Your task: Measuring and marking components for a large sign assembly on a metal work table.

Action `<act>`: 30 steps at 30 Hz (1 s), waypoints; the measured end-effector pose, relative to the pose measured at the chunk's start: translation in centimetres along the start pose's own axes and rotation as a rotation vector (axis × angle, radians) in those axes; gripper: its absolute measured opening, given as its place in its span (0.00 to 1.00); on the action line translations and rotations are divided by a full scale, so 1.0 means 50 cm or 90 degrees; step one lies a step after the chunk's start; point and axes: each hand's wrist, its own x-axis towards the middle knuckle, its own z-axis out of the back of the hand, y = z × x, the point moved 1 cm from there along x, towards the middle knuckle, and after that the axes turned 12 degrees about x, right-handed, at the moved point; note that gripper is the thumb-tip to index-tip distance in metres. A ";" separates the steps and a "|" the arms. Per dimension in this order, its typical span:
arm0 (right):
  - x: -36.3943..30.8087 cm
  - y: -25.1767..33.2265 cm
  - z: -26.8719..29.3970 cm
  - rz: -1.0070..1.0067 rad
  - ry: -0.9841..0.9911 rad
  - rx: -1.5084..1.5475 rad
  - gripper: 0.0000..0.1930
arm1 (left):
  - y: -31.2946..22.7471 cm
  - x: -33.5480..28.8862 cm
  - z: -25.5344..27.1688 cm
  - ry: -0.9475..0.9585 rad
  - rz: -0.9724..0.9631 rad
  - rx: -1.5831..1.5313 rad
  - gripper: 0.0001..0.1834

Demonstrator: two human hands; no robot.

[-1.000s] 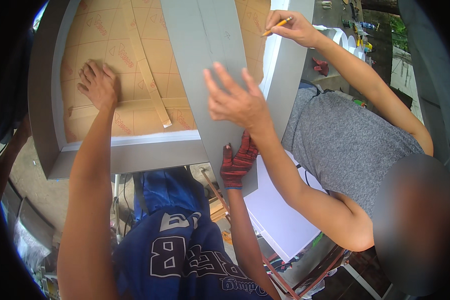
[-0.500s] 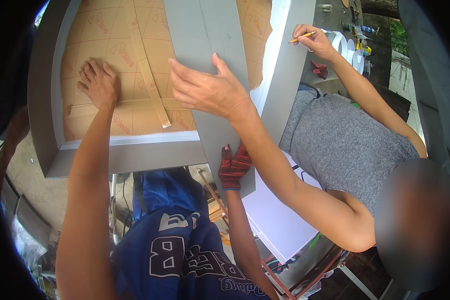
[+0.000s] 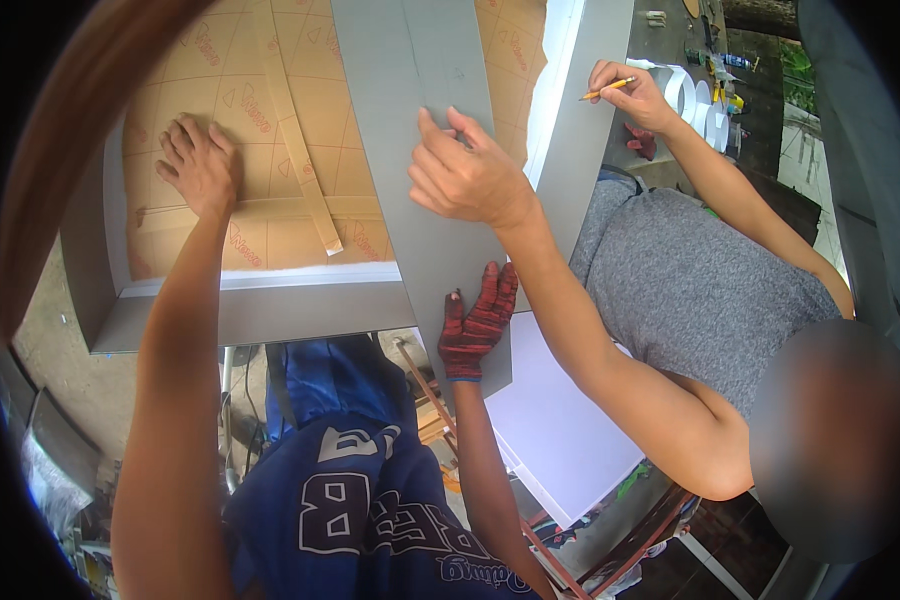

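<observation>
1. Here's the left hand (image 3: 200,170), palm down with fingers fanned out, pressing on the brown covering (image 3: 325,120); no object in that grip.
2. Over to the right hand (image 3: 477,325), in a red-and-black glove: fingers extended, laid on the lower end of the long grey strip (image 3: 390,60), its grip not wrapped round anything visible.
3. And that strip, the piece at the centre of it all, slants across the grey frame (image 3: 260,320), its near end jutting past the frame's edge.
4. In comes the co-worker's nearer hand (image 3: 470,175), fingers curled above the strip; contact, I can't tell. The other hand pinches a yellow pencil (image 3: 608,89), off to the right over the frame's side.
5. The step in hand, as I judge it: steadying the strip for marking, faint pencil lines showing up top. The next move seems to call for firm, even pressure, no sliding.
6. Now the writing! Red lettering and triangle outlines repeat over the brown covering, around crossed tan strips (image 3: 295,140); big pale-edged letters fill the navy shirt (image 3: 360,500).
7. Farther out, a white panel (image 3: 570,430) sits below the strip, and white rolls (image 3: 680,90) rest on a cluttered surface (image 3: 660,45).
</observation>
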 end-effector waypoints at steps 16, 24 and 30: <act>-0.003 -0.021 0.015 0.003 0.001 -0.013 0.34 | -0.009 -0.031 -0.009 -0.035 0.000 -0.010 0.28; -0.007 -0.024 0.018 0.013 0.015 -0.029 0.33 | -0.004 -0.036 -0.018 -0.051 -0.002 0.008 0.28; -0.008 -0.029 0.019 0.002 0.017 -0.016 0.33 | -0.010 -0.045 -0.019 -0.064 -0.009 -0.007 0.28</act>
